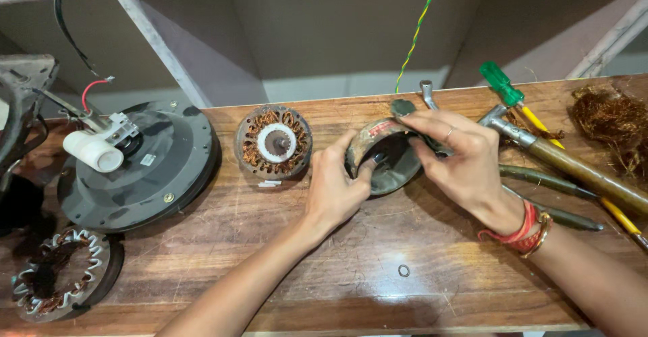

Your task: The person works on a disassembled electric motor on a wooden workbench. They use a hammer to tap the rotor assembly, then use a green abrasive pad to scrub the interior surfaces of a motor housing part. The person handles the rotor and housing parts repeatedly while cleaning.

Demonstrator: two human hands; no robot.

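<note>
Both my hands hold a dark round metal motor housing [386, 161], tilted on edge near the middle of the wooden bench [337, 290]. My left hand [335, 185] grips its left rim with the thumb inside. My right hand [459, 161] closes over its top and right side; a ring is on one finger and red and gold bangles are on the wrist. A copper-wound stator [273, 141] with a white centre lies just left of the housing.
A large dark fan motor cover [145, 168] with a white capacitor lies at the left, another stator ring [57, 279] at the front left. A hammer [574, 168], a green-handled screwdriver [503, 84], pliers and a copper wire tangle [614, 124] lie at the right. A small washer [403, 270] sits near the front.
</note>
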